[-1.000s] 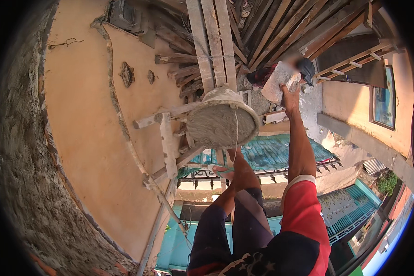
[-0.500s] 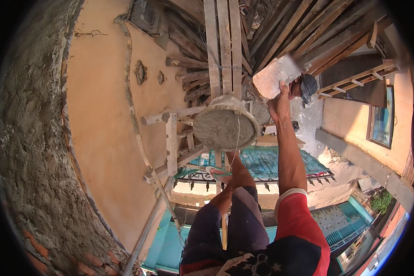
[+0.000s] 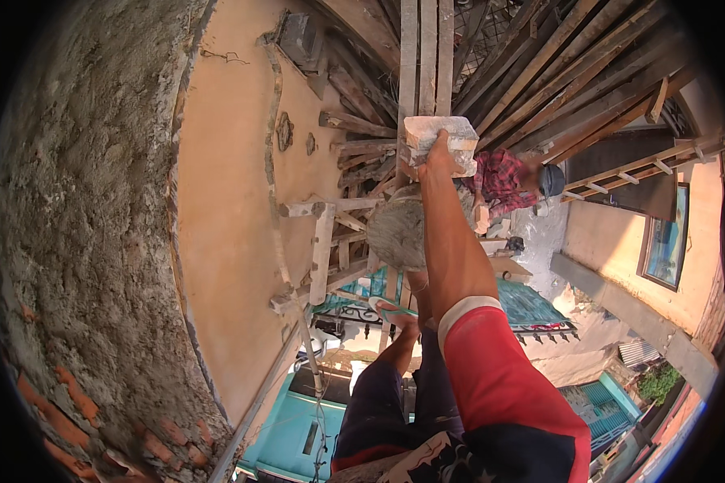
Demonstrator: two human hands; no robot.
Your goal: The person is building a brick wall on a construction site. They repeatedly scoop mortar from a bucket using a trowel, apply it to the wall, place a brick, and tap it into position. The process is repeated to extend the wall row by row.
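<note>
My right arm stretches forward, with my right hand (image 3: 440,158) closed on a pale, whitish-pink brick-like block (image 3: 463,143). It hangs over the far rim of a round bucket (image 3: 395,235) of grey wet mortar, and my forearm hides the bucket's right side. Whether the block is one piece or several pressed together I cannot tell. My left hand is out of view. Beyond my right forearm, a co-worker in a red plaid shirt (image 3: 503,181) and dark cap stands lower down, with an orange-pink brick (image 3: 482,218) at their hand.
Rough mortar-coated wall (image 3: 97,161) and a smooth orange wall (image 3: 234,217) rise on the left. Long wooden planks (image 3: 425,64) and stacked timbers lie ahead. A wooden scaffold frame (image 3: 321,253) stands beside the bucket. A ladder (image 3: 628,173) leans at the right. My sandalled foot (image 3: 396,312) is high above ground.
My right hand has swung left with the block, from near the co-worker to over the bucket's far rim. The co-worker's plaid shirt and brick now show. My view has shifted left.
</note>
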